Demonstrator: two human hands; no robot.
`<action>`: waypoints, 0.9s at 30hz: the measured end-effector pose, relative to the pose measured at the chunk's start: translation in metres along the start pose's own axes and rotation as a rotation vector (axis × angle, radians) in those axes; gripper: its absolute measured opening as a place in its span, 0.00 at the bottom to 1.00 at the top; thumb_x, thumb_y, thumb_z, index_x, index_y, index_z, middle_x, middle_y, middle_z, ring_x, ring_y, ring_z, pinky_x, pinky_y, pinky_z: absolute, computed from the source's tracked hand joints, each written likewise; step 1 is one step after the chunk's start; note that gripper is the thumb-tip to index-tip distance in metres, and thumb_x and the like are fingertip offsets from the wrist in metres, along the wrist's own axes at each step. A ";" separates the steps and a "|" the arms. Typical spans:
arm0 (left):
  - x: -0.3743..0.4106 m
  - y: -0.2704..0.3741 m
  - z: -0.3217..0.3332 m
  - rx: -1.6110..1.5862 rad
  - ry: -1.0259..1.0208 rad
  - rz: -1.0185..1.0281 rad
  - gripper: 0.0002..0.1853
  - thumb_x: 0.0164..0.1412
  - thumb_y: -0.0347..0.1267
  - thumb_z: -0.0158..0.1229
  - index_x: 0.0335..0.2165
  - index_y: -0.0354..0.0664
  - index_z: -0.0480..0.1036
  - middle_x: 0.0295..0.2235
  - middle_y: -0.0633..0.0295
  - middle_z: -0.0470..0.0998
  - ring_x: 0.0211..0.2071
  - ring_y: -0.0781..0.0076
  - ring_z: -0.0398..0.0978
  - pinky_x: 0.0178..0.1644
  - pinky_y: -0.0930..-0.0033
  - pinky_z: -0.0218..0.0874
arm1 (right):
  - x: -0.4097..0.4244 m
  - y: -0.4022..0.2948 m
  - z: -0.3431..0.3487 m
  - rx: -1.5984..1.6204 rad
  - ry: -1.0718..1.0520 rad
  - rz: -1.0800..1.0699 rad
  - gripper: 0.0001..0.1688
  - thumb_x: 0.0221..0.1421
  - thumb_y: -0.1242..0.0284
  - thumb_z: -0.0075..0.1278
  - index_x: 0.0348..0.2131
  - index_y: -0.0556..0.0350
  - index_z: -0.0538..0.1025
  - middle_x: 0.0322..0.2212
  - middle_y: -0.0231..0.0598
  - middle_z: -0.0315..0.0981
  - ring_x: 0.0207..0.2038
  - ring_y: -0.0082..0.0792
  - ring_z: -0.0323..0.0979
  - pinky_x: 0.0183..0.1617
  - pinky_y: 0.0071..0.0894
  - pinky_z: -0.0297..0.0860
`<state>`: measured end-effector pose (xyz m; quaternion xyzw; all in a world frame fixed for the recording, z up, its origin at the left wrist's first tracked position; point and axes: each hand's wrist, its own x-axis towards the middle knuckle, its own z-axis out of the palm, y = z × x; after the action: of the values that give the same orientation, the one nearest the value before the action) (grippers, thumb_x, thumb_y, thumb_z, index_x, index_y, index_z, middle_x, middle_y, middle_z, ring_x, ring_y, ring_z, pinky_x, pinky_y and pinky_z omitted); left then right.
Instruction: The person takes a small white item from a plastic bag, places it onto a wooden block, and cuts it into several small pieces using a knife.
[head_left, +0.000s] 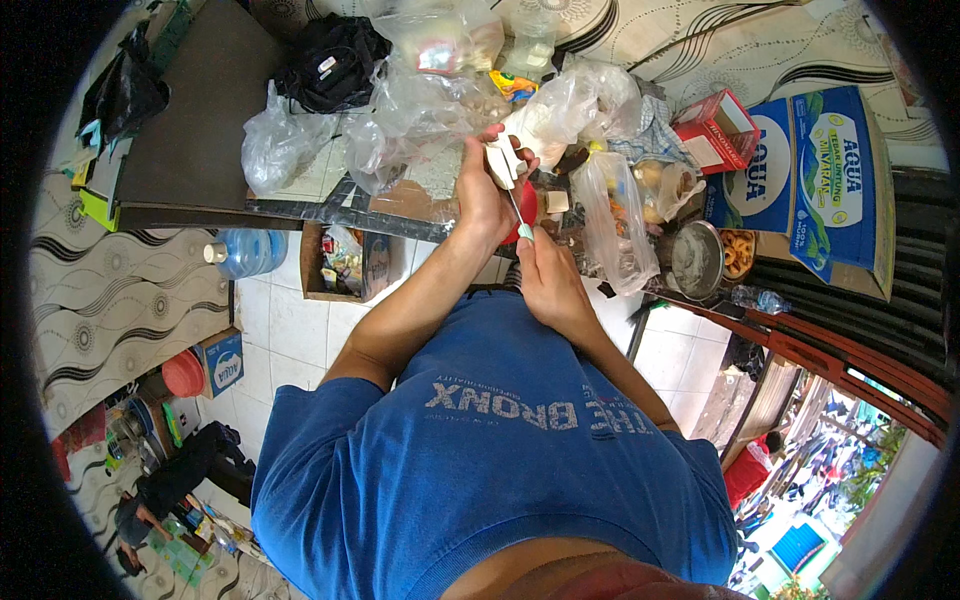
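Note:
My left hand (480, 191) holds a soft white block (502, 161), tofu by its look, split by a cut along its length. My right hand (551, 277) grips the pale green handle of a small knife (515, 208). Its blade points away from me, with the tip at the block's near end. Partly hidden below both hands is a red round dish (529, 206). Another pale block (556, 202) lies just right of it on the table. A clear plastic bag (615, 225) with food inside rests farther right.
Plastic bags (405, 112) crowd the table's back, beside a black bag (334, 64). At right stand a metal pan (697, 259) with whitish contents, a red carton (716, 131) and a blue cardboard box (832, 180). A water jug (251, 253) is on the floor at left. Other people (750, 469) are in the background.

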<state>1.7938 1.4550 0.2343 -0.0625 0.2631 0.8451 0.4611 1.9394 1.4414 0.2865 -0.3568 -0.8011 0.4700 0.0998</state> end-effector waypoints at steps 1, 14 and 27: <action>0.000 0.000 0.000 -0.010 -0.005 -0.002 0.27 0.73 0.52 0.31 0.48 0.43 0.66 0.35 0.56 0.73 0.35 0.62 0.75 0.47 0.56 0.70 | 0.000 0.000 0.000 -0.009 -0.001 0.005 0.14 0.67 0.70 0.38 0.34 0.66 0.68 0.21 0.62 0.68 0.27 0.66 0.68 0.32 0.56 0.61; -0.001 -0.002 -0.015 0.022 -0.050 0.019 0.31 0.68 0.59 0.38 0.50 0.43 0.64 0.37 0.52 0.74 0.36 0.60 0.77 0.45 0.57 0.71 | 0.002 0.014 0.005 -0.026 -0.059 0.036 0.16 0.67 0.68 0.37 0.34 0.65 0.68 0.23 0.60 0.69 0.28 0.63 0.69 0.34 0.53 0.63; 0.011 -0.004 -0.033 -0.005 0.044 -0.079 0.20 0.60 0.33 0.58 0.49 0.46 0.63 0.36 0.60 0.73 0.36 0.65 0.75 0.47 0.60 0.72 | 0.001 0.020 0.000 0.027 -0.109 0.104 0.17 0.67 0.66 0.38 0.36 0.65 0.71 0.21 0.47 0.69 0.26 0.42 0.71 0.34 0.41 0.66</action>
<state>1.7863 1.4478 0.2011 -0.0924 0.2684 0.8254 0.4880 1.9483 1.4478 0.2701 -0.3705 -0.7793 0.5041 0.0364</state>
